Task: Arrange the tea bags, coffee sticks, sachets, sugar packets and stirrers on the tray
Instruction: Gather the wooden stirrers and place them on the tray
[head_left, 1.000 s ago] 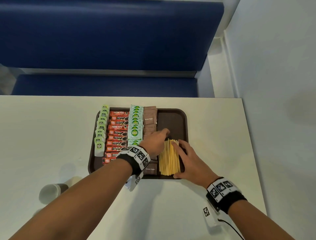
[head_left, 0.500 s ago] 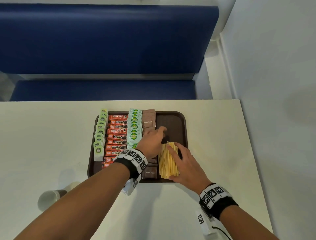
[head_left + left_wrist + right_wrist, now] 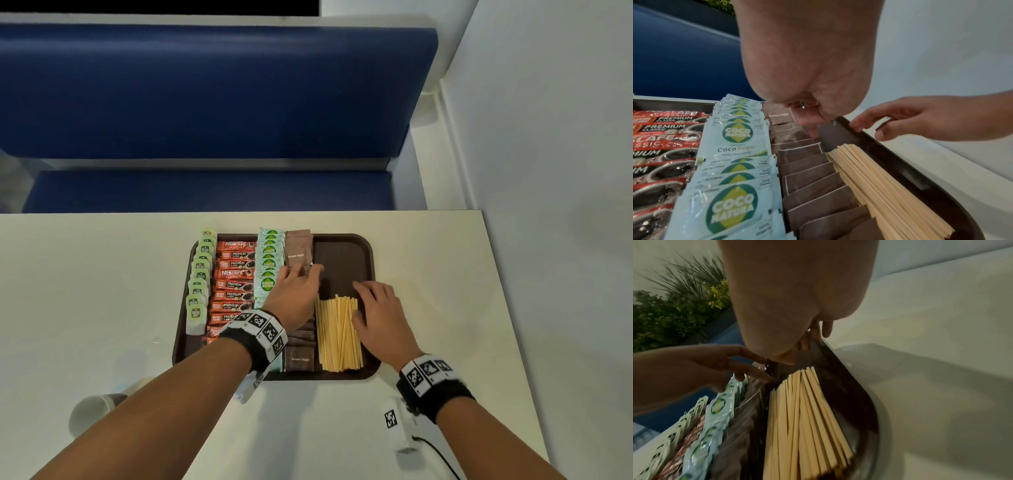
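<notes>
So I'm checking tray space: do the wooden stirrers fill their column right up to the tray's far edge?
No, the stirrers occupy only the near half, leaving bare tray beyond them.

Trays: one brown tray (image 3: 368,260)
Tea bags: about ten green-tagged tea bags (image 3: 199,274) in one row; exact count unclear where they overlap
Coffee sticks: about ten red coffee sticks (image 3: 234,274) visible, the nearest ones hidden by a wrist
Coco sugar sachets: one overlapping row of pale blue sachets (image 3: 269,255), too packed to count
Brown sugar packets: one row of brown sugar packets (image 3: 298,251), partly covered
Stirrers: one bundle of wooden stirrers (image 3: 337,334), too many to count
Cups: one paper cup (image 3: 94,409)
Hands: two
</notes>
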The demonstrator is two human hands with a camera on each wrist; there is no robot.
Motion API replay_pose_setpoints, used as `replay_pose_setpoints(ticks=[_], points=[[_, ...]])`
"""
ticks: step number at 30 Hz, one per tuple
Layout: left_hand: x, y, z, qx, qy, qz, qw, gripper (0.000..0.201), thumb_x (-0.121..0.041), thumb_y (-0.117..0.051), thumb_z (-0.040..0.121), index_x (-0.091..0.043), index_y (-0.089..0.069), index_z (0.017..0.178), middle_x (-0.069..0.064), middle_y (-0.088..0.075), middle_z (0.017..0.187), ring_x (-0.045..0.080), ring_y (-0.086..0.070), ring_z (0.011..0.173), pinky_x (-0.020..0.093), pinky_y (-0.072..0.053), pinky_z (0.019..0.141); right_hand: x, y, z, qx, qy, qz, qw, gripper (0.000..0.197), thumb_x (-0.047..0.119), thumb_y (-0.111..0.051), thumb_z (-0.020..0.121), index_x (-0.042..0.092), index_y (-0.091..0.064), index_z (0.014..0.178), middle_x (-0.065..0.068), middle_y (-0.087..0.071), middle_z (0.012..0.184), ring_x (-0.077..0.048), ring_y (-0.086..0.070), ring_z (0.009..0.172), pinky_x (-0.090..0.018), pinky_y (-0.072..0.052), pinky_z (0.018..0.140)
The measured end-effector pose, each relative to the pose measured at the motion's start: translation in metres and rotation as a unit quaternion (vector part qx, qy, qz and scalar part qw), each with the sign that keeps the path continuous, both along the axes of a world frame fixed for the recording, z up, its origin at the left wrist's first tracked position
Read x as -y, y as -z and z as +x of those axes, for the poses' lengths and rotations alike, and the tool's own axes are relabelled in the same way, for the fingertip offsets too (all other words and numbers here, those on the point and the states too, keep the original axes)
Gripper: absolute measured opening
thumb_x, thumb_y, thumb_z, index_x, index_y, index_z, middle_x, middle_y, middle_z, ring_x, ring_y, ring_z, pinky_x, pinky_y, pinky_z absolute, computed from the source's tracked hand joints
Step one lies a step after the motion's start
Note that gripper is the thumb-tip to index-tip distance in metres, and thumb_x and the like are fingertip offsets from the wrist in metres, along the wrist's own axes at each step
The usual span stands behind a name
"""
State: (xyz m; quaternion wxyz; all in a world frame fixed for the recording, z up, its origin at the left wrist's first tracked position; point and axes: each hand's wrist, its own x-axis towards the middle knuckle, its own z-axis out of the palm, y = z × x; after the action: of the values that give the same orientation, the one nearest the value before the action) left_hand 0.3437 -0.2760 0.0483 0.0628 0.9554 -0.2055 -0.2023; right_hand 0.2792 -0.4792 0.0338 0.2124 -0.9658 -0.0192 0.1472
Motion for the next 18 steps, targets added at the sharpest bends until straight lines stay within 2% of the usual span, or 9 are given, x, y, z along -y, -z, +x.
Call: replay_pose_setpoints(ticks=[7,18], points=[[0.004,0.000,0.000,0.001,0.015,0.022,1.000,0.074,-0.008,-0.059,0.096,-0.007,-0.024,0.162,0.018,-0.058,0.151,0.035,-0.036,0.150,0.050,-0.026,0.121,0.003,0.002,0.031,-0.036,-0.051,-0.078,0.995,0.049,0.032,-0.050,0.107,0.028,-0.047,0.156,0.004,-0.047,0.156,-0.024,-0.032,0.148,-0.045,-0.029,0.122],[0.005,0.000,0.001,0.001,0.032,0.034,0.999,0.071,-0.008,-0.059,0.096,-0.006,-0.027,0.159,0.017,-0.058,0.149,0.033,-0.039,0.147,0.048,-0.027,0.119,-0.001,0.005,0.036,-0.045,-0.110,-0.101,0.988,0.049,0.028,-0.055,0.103,0.035,-0.051,0.151,0.009,-0.049,0.152,-0.027,-0.034,0.144,-0.051,-0.024,0.119]])
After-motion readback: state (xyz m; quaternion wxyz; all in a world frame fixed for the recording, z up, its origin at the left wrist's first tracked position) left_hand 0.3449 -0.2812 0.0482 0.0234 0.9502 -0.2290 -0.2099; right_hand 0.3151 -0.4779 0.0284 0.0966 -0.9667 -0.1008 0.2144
